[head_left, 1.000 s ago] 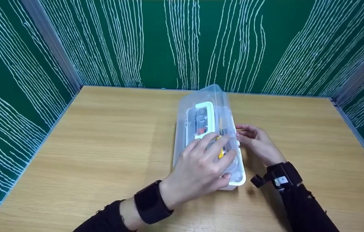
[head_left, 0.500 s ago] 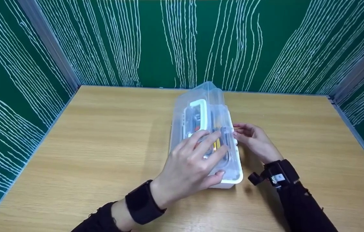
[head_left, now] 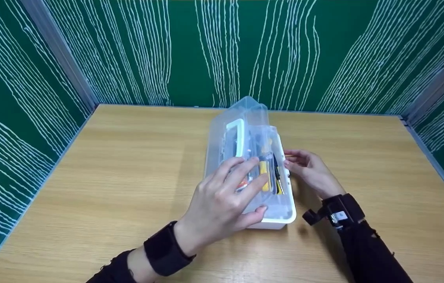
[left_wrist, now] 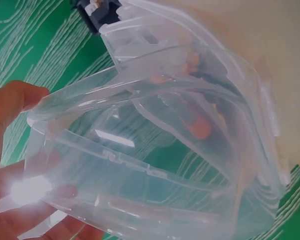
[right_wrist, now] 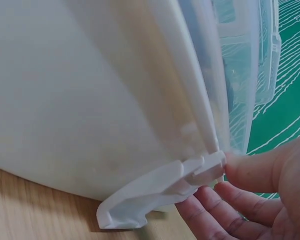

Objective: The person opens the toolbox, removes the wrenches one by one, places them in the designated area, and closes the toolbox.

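A long toolbox with a white base and a clear lid stands mid-table, its lid tilted up to the left. My left hand holds the lid, fingers spread over it. In the left wrist view the left thumb is at a lid corner and the other fingers show through the plastic. At the base's right side is my right hand, its thumb and fingers pinching a white latch that hangs outward. Inside lie a yellow piece and a slim black-and-yellow tool.
A white carrying handle sits on the lid. The wooden table is bounded at the back and sides by green walls with white wavy lines. Black wrist bands are on both arms.
The lid has swung up and left with my left hand, uncovering the base's right edge and the slim tool inside. My right hand stays at the latch side.
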Tool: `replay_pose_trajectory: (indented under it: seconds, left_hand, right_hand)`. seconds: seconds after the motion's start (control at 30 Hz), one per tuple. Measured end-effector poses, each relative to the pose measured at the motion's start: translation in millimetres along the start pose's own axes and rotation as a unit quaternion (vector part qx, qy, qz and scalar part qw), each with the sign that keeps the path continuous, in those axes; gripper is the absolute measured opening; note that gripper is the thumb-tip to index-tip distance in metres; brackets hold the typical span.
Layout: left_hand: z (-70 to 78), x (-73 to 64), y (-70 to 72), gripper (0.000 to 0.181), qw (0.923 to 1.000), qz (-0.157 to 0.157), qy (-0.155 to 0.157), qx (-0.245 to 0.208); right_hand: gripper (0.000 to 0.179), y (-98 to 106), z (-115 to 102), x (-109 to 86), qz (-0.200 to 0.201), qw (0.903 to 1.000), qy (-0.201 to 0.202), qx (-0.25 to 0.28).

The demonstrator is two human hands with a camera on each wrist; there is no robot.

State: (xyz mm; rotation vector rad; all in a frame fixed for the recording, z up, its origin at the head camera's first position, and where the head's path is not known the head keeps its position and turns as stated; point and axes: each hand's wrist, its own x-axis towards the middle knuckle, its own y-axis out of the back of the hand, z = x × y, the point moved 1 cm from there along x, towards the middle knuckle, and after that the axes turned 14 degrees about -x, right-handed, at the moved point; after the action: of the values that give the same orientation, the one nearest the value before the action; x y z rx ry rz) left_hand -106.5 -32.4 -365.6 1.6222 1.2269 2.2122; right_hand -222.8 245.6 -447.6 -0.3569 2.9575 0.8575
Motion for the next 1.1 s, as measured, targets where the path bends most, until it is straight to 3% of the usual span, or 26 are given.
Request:
replay_pose_trajectory:
  seconds: [0.33, 0.7, 1.1]
  left_hand:
    - [-1.5, -2.6, 5.0, 0.052, 0.9999, -0.004, 0.013, -0.004]
    - [-4.3, -5.2, 7.7, 0.052, 0.9997, 0.017, 0.016, 0.010]
    - [-7.8, -12.0, 18.7, 0.054, 0.9989, 0.009, 0.039, 0.025]
  right_hand:
    - [0.058, 1, 1, 1.1, -0.005, 1.0000, -0.004, 0.002]
    - [0.057, 3, 3, 0.8, -0.004, 1.0000, -0.009, 0.000]
    - [0.059, 0, 3, 2.5, -0.009, 0.9996, -0.023, -0.016]
